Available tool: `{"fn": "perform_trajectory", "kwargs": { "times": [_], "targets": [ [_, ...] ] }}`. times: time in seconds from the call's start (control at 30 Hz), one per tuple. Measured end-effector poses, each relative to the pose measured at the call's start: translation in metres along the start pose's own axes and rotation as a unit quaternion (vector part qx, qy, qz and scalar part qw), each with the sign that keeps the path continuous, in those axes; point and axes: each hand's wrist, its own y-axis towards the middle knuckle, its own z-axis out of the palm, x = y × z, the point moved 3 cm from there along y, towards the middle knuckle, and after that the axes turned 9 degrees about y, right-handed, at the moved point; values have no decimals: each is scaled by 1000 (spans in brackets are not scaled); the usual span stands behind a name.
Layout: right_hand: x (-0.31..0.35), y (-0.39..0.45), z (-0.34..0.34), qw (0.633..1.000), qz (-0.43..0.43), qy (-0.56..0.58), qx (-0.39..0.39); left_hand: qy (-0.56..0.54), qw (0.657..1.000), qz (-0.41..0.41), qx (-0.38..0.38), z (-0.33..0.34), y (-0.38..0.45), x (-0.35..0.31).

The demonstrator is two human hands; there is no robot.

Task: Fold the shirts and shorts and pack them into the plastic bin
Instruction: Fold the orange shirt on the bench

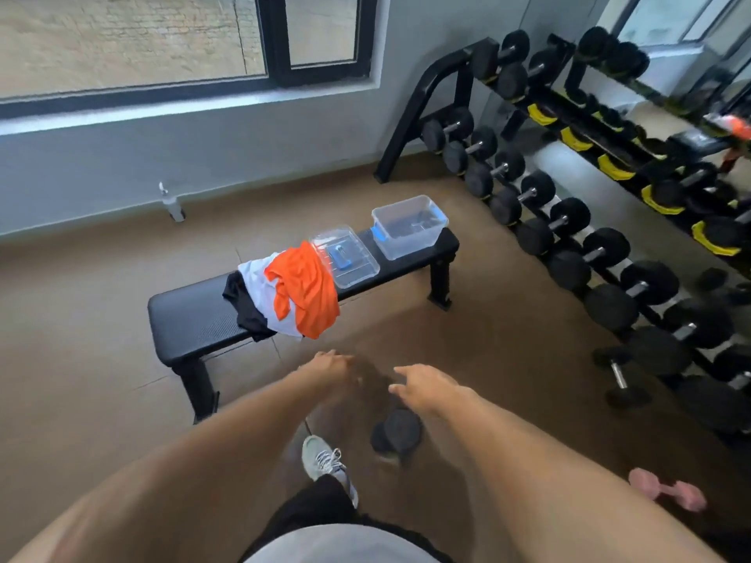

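A loose heap of clothes lies on the black bench [191,319]: an orange garment [307,292] on top, a white one [260,286] under it and a black one [244,308] hanging over the front edge. The clear plastic bin [408,227] stands at the bench's far right end, its clear lid [345,258] lying between bin and clothes. My left hand [331,365] and my right hand [422,384] reach forward side by side, short of the bench, fingers stretched out and holding nothing.
A long rack of black dumbbells [569,221] runs along the right. A black dumbbell [396,434] lies on the brown floor by my shoe [323,463], a pink one [666,495] at lower right. A spray bottle [172,205] stands by the wall under the window.
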Motion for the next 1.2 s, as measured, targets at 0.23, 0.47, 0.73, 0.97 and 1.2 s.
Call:
{"fn": "perform_trajectory", "kwargs": {
  "times": [0.23,0.47,0.73,0.97,1.2],
  "targets": [
    [35,103,-96,1000,-11,6,15,-39,998,-43,19,-50,102,65],
    [66,196,-143,995,-66,-32,71,-134,982,-133,-8,-90,156,103],
    [86,316,-189,970,-168,-109,137,-263,915,-304,-19,-101,223,138],
    [104,436,-183,954,-222,-137,149,-345,860,-365,-90,-69,307,173],
    [116,597,-99,946,-282,-150,60,-249,863,-365,-244,36,418,250]
  ]
}}
